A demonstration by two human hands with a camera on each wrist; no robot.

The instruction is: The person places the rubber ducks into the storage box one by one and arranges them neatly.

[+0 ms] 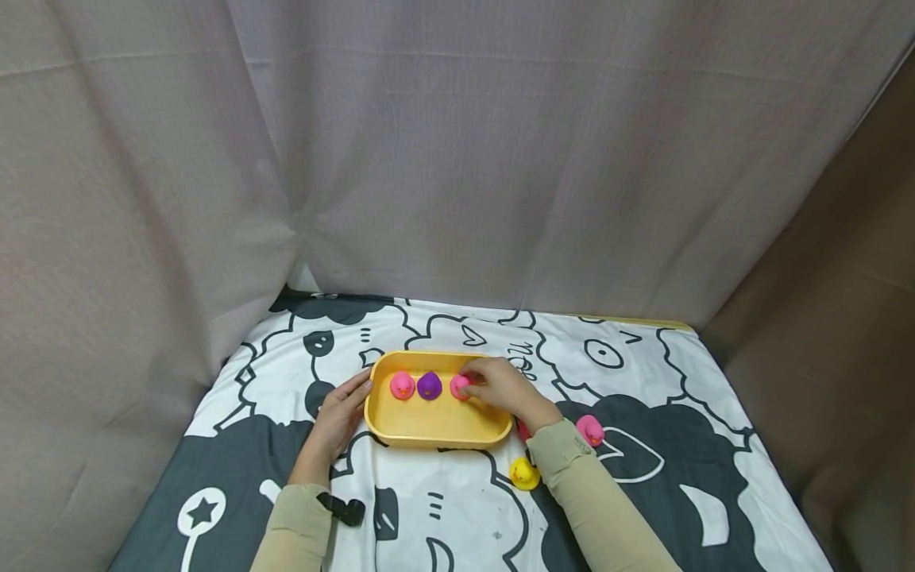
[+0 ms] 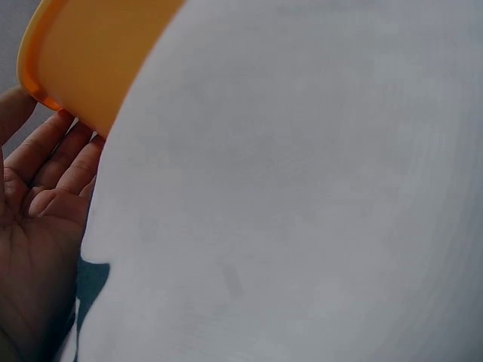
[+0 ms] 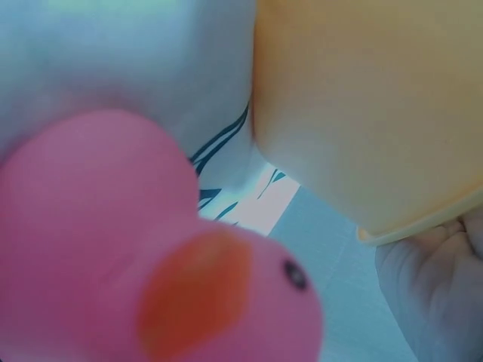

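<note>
A yellow-orange tray (image 1: pixel 439 421) lies on the patterned cloth, holding a pink toy duck (image 1: pixel 402 386), a purple one (image 1: pixel 429 386) and a second pink duck (image 1: pixel 459 387) in a row. My right hand (image 1: pixel 503 389) reaches over the tray's right side and pinches that second pink duck between thumb and fingers. At the tray's left end, my left hand (image 1: pixel 339 421) touches the rim with extended fingers. The left wrist view shows the fingers (image 2: pixel 56 154) right at the tray edge (image 2: pixel 90 68). Close to the right wrist camera is a large pink duck (image 3: pixel 98 219).
A yellow duck (image 1: pixel 524 474) and a pink duck (image 1: pixel 590 430) sit on the cloth (image 1: pixel 429 516) near the right forearm; another reddish-pink one (image 1: pixel 524 431) is partly hidden by the wrist. Grey curtains (image 1: pixel 457 159) hang behind and at the sides.
</note>
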